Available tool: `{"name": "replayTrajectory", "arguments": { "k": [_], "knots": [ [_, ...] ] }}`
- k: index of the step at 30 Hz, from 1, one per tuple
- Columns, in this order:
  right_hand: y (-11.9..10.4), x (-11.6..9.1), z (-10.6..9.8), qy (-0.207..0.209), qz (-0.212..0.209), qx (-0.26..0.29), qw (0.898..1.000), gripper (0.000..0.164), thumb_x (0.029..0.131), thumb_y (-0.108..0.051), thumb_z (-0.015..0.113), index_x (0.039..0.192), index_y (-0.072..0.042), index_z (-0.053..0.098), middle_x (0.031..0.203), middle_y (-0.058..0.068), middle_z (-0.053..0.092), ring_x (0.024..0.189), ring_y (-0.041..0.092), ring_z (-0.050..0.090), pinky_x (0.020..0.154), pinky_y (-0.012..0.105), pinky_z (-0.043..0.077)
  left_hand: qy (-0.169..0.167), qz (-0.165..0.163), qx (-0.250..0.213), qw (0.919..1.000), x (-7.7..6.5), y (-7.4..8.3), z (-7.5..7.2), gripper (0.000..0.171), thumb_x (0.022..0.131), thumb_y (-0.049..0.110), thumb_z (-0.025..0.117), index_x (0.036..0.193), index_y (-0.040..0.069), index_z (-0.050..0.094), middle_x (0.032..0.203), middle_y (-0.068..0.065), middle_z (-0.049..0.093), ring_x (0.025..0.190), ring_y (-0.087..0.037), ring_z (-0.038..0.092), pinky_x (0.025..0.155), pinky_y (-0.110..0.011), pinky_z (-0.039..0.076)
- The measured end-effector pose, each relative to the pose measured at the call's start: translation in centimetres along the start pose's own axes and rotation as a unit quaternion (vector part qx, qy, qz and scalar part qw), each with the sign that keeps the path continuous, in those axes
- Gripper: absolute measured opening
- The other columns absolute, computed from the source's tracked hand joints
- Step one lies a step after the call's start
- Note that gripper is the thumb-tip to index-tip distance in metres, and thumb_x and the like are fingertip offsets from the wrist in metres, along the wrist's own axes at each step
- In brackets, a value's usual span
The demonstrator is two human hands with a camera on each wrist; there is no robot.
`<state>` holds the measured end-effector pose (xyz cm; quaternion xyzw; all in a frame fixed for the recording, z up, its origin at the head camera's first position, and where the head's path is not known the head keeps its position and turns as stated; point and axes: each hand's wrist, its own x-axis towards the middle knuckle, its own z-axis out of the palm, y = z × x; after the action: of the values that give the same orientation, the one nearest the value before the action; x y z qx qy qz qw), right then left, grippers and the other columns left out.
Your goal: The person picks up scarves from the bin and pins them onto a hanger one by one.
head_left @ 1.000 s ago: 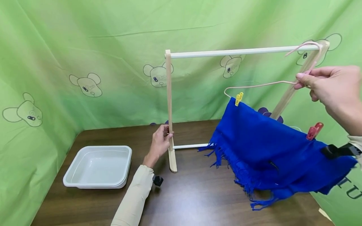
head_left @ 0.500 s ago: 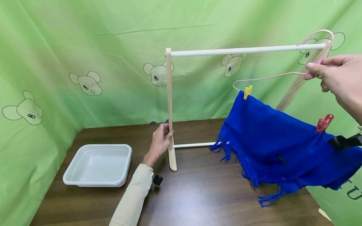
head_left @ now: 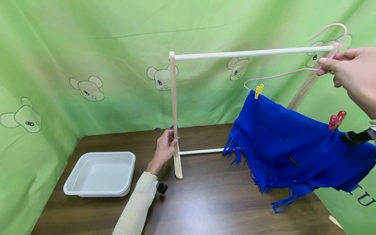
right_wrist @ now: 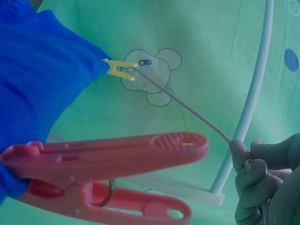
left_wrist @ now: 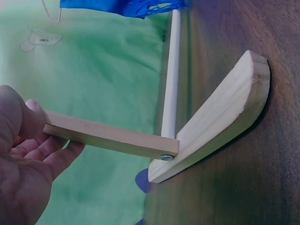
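My right hand [head_left: 355, 70] pinches a thin pink wire clothes hanger [head_left: 282, 74] just below its hook, which stands above the rack's white top bar [head_left: 252, 53] at its right end. A blue fringed scarf [head_left: 282, 143] hangs from the hanger, its lower edge over the table. One corner carries a yellow clothespin [head_left: 258, 91]; a red clothespin [head_left: 336, 120] grips farther right, large in the right wrist view. On the other side, my left hand [head_left: 164, 147] holds the rack's left wooden post [left_wrist: 112, 136] low down, thumb and fingers on opposite sides.
A white plastic basin [head_left: 100, 174] stands on the brown table [head_left: 199, 209] at the left. The rack's wooden foot [left_wrist: 220, 108] and lower white bar [head_left: 202, 151] sit near the tabletop. A green printed curtain [head_left: 123, 49] encloses the back and sides.
My right hand has risen and shifted rightward with the hanger and scarf, lifting the hook from across the top bar to above it. My left hand stays on the post.
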<state>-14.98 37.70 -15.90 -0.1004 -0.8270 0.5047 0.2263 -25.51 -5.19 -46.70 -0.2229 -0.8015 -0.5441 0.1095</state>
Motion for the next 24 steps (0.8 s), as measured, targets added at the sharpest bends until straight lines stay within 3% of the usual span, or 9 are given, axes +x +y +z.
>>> {"name": "replayTrajectory", "arguments": {
  "k": [4,16,24],
  "knots": [
    [0.1,0.6,0.1,0.005,-0.002,-0.026,1.000,0.006,0.081,-0.031,0.068,0.085,-0.027,0.067,0.059,-0.016,0.067,0.037,0.013,0.039,0.039,0.032,0.022,-0.003,-0.007,-0.007,0.9999,-0.2,0.0,-0.2,0.027,0.086,-0.004,0.057,0.111,0.001,0.049,0.102,-0.013,0.060,0.095,-0.024,0.065,0.079,-0.024,0.054],
    [0.8,1.8,-0.4,0.013,0.020,-0.022,0.999,0.011,0.085,-0.027,0.064,0.075,-0.025,0.062,0.053,-0.018,0.063,0.035,0.012,0.037,0.035,0.029,0.024,0.005,0.006,0.010,0.9999,0.2,-0.3,0.2,0.025,0.087,0.000,0.057,0.111,0.002,0.049,0.100,-0.012,0.061,0.093,-0.021,0.065,0.079,-0.023,0.054],
    [1.6,2.2,-0.5,0.012,0.035,-0.070,0.997,0.011,0.086,-0.033,0.061,0.076,-0.032,0.059,0.052,-0.022,0.061,0.035,0.013,0.040,0.037,0.032,0.024,0.011,0.007,0.010,0.9999,0.5,-0.1,0.7,0.024,0.087,-0.001,0.057,0.110,0.001,0.050,0.100,-0.013,0.061,0.093,-0.022,0.065,0.081,-0.024,0.054]
  ]
}}
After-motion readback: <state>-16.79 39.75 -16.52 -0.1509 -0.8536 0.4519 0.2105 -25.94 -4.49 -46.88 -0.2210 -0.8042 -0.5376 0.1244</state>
